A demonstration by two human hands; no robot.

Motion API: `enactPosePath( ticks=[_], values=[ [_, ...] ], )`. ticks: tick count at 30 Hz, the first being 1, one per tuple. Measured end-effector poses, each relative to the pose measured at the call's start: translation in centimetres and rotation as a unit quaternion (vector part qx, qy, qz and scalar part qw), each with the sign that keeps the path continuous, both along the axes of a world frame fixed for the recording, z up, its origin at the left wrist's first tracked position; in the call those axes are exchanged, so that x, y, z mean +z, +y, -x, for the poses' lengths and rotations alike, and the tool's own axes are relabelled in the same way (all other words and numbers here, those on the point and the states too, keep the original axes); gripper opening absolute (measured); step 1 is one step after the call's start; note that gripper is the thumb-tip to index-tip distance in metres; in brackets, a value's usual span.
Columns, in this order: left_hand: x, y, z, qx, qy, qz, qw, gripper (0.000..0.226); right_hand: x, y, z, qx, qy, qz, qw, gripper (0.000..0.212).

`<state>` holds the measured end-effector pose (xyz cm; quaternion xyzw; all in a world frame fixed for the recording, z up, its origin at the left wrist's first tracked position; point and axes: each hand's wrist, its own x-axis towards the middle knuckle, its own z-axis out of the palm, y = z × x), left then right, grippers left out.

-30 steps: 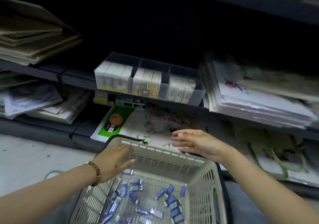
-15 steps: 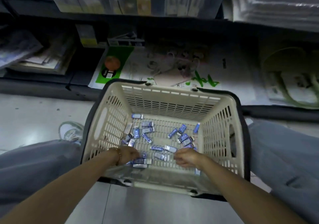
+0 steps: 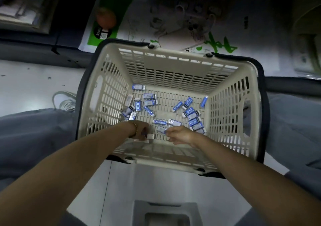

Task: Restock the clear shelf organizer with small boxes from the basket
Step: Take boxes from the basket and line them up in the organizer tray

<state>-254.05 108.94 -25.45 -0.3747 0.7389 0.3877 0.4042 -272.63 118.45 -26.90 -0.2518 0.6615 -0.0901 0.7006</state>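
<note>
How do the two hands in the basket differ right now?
The left hand wears a beaded bracelet; the right hand has a bare wrist. The left hand curls round a white box; the right hand only touches a blue box. Both are down inside the basket, near its close wall.

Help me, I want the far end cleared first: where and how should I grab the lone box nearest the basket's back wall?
Come down from above; the basket walls block a sideways reach. The lone box lies flat, long side left-right, apart from its neighbours, so a grip across its two long edges, mid-length, looks best.
</note>
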Motion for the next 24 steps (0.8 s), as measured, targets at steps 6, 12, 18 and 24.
enactPosePath(
  ticks=[6,12,18,24],
  values=[
    [-1.1,-0.6,-3.3,0.022,-0.036,-0.016,0.999,0.035,-1.1,-1.0,-2.8,0.108,-0.002,0.084,0.991,0.037],
    [-0.1,-0.4,-2.7,0.060,0.010,-0.058,0.996,0.036,-2.2,-1.6,-5.0,0.193,0.039,0.121,0.973,0.041],
    [-1.0,-0.9,-2.7,0.077,0.010,-0.073,0.994,0.035,-2.3,-1.5,-5.1,0.166,0.043,0.121,0.978,0.032],
    [-2.5,-0.1,-2.4,0.172,0.039,-0.105,0.979,0.030,-2.5,-1.0,-5.4,0.123,0.029,0.091,0.988,0.030]
  ],
)
